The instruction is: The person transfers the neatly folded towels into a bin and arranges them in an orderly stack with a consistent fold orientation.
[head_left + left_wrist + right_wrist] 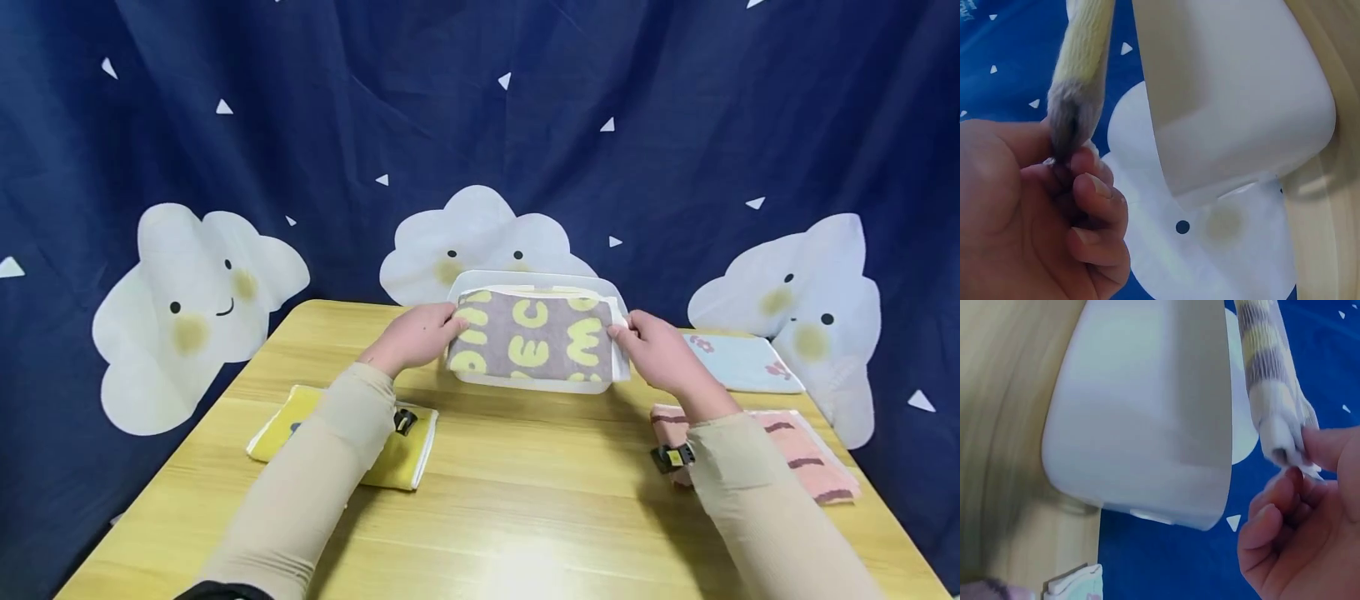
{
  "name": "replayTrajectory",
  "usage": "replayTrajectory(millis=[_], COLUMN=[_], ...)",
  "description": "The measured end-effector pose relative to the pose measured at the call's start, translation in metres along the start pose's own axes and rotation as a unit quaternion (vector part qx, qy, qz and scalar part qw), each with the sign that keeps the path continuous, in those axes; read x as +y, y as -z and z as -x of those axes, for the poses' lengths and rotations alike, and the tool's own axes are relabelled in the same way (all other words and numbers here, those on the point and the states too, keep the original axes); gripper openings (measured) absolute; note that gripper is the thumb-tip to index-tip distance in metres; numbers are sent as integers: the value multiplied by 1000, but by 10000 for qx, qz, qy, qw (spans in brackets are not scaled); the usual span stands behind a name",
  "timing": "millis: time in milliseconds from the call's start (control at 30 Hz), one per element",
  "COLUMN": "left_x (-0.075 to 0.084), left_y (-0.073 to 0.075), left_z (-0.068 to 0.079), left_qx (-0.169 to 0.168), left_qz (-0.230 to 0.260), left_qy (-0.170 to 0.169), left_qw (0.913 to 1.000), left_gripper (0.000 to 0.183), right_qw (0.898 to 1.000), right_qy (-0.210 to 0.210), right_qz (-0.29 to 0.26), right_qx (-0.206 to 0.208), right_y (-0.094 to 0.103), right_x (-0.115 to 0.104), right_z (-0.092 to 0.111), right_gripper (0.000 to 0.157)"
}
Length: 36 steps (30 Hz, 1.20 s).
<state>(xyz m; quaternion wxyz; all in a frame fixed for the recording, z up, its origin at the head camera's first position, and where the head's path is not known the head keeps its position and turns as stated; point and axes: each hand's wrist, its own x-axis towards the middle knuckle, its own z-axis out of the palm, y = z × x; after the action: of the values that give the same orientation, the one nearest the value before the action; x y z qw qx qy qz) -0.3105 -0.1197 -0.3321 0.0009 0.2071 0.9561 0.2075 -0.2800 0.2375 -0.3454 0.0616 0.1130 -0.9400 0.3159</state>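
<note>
Left hand (418, 336) and right hand (663, 354) pinch opposite ends of the folded lettered towel (530, 337), presumably to keep it flat. Towel's above the white plastic bin (1254, 94), ends clear of its rim. Yellow towel (397, 458), pink towel (798, 454) sit apart, likely for clearance.

Left sleeve: beige, close-fitting stretch fabric (288, 508), wrinkled low on the forearm, a black band (225, 590) crossing it at the frame's lower edge
Left cuff: beige, smooth, wider fabric section (352, 408), ending at the wrist
Left wrist camera: small, black, blocky (405, 421)
Left hand: bare (420, 333), short fingernails (1101, 186)
Right sleeve: matching beige stretch fabric (780, 517)
Right cuff: beige, wide, smooth (731, 454)
Right wrist camera: black, boxy, yellow square marking (675, 457)
Right hand: bare (663, 354)
</note>
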Motion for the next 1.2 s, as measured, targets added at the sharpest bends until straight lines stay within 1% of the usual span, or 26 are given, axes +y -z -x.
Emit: replayTrajectory(millis=[67,200,300,433,533,633,733,867,1200], left_x=[-3,-6,-6,-6,-6,-7,-7,-10,-15], left_y=[2,2,0,-4,-6,-10,-14,-19,-25], left_z=[-9,-24,-33,-46,-58,-68,-73,-79,-87], left_qx=[119,136,100,100,87,72,39,15,66], left_qz=[-27,17,25,-22,-136,-292,-362,-375,-516], left_qy=[19,165,296,523,722,908,1132,1340,1453], left_qw=[9999,9998,9995,9986,9973,9954,9929,9903,9880], left_gripper=[33,35,37,39,42,44,43,41,43], right_qw=[9999,9996,9991,9984,9974,9964,9958,9955,9927], right_qy=[-75,-220,-372,-491,-577,-669,-708,-729,-809], right_qz=[-22,88,158,242,319,391,444,463,725], right_qx=[86,170,89,-146,-299,-346,-363,-378,-523], right_y=[-1,-1,0,2,3,2,-1,-5,-10], right_x=[-2,-3,1,6,8,11,14,16,16], right_z=[-10,-25,-34,-45,-53,-62,-70,-77,-86], right_gripper=[39,38,39,43,43,42,40,39,39])
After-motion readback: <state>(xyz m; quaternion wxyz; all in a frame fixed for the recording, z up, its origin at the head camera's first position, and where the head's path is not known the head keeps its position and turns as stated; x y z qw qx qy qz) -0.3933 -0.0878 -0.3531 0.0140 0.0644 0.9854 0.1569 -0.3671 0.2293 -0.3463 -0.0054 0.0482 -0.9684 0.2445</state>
